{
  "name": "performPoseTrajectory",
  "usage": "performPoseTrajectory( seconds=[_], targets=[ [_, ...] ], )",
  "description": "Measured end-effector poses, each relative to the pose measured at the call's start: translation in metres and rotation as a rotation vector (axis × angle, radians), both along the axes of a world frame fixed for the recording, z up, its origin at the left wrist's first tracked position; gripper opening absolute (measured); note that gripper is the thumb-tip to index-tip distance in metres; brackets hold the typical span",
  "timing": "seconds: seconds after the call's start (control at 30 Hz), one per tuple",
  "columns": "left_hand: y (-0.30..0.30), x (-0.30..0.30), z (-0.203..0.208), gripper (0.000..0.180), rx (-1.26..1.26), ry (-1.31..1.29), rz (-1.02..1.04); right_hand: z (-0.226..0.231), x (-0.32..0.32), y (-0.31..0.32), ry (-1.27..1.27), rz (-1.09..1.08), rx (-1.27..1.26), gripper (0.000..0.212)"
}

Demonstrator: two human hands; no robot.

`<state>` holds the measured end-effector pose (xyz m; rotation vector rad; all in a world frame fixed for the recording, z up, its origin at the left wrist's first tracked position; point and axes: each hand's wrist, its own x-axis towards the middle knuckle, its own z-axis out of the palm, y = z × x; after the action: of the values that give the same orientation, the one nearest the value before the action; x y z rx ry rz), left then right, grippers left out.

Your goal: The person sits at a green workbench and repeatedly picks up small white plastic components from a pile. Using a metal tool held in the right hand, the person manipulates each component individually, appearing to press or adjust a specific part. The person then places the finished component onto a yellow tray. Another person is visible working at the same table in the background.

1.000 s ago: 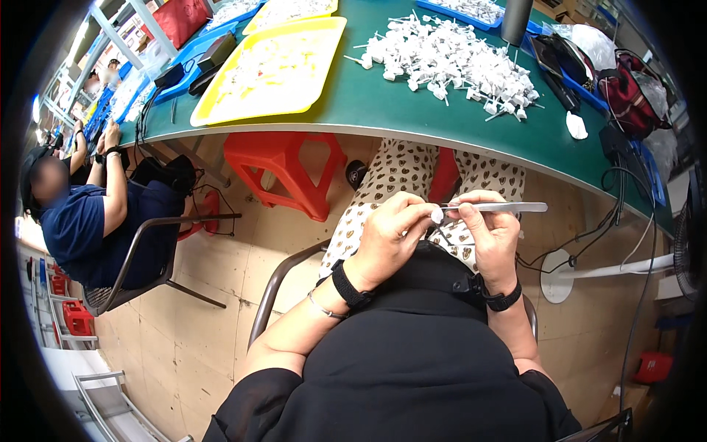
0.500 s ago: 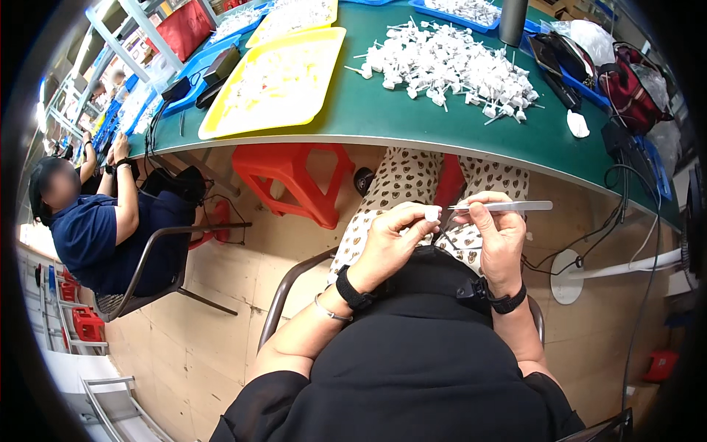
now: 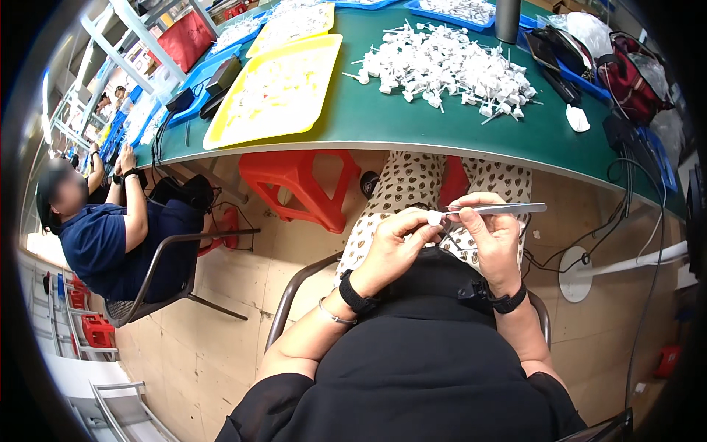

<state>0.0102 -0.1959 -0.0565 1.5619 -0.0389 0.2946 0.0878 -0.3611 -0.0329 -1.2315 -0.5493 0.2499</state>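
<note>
Above my lap, my left hand (image 3: 401, 243) pinches a small white plastic part (image 3: 434, 219) between thumb and fingertips. My right hand (image 3: 492, 237) is closed around metal tweezers (image 3: 509, 209), their broad end pointing right. The tips of the tweezers reach the white part, but whether they touch it or go into it is too small to tell. On the green table (image 3: 368, 125) in front of me lies a heap of white plastic parts (image 3: 449, 66) with thin stems. A yellow tray (image 3: 324, 81) with small pieces in it stands left of the heap.
Blue trays (image 3: 471, 22) line the back of the table, and a dark cylinder (image 3: 508, 20) stands behind the heap. Bags (image 3: 632, 81) and cables crowd the right end. Beneath the table is a red stool (image 3: 294, 180). A co-worker (image 3: 110, 228) sits at the left.
The tweezers have tilted slightly and their tips have come closer to the white part, which has turned a little in my left fingers. The whole view has shifted slightly.
</note>
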Motion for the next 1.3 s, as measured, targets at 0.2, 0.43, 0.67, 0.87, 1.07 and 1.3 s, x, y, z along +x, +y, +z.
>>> performPoseTrajectory(
  seconds=[0.2,0.43,0.67,0.87,1.07,1.3],
  targets=[
    [0.004,0.0,0.0,0.015,-0.031,-0.045,0.029,0.0,0.0,0.001,0.015,-0.026,0.005,0.015],
    [0.088,0.047,0.081,0.017,0.079,-0.409,0.455,-0.001,0.0,-0.002,0.029,-0.078,-0.022,0.014],
    [0.259,0.102,0.082,0.046,1.167,0.034,0.867,0.001,0.0,0.001,0.045,-0.064,-0.03,0.012],
    [0.172,0.14,0.075,0.03,1.077,-0.112,0.476,-0.003,-0.002,0.002,0.046,-0.039,-0.031,0.014],
    [0.11,0.166,0.085,0.02,1.081,0.049,0.291,-0.002,-0.001,-0.001,0.031,-0.056,-0.064,0.013],
    [0.097,0.174,0.08,0.016,1.215,-0.079,0.348,-0.004,-0.001,0.002,0.036,-0.056,-0.034,0.012]
  ],
)
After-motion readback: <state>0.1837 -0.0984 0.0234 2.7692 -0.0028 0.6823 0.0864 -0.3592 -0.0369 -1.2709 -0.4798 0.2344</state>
